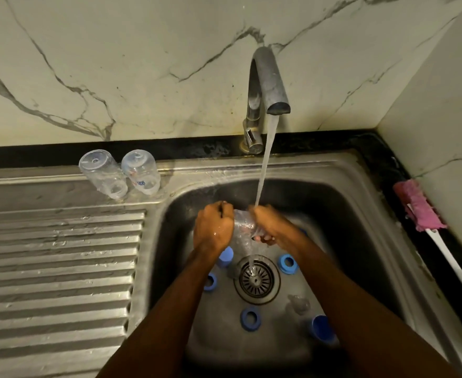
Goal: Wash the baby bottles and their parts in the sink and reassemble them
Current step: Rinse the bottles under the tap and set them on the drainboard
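While water point(265, 165) runs, clear bottle point(242, 223) lies crosswise; left hand point(214, 227), right hand point(269, 223) apparently curl round opposite ends.

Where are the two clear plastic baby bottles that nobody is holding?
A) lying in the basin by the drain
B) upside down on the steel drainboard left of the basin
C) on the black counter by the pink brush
B: the left clear plastic baby bottle and the right one stand mouth-down on the steel drainboard; the left hand and right hand grip another clear piece in the stream.
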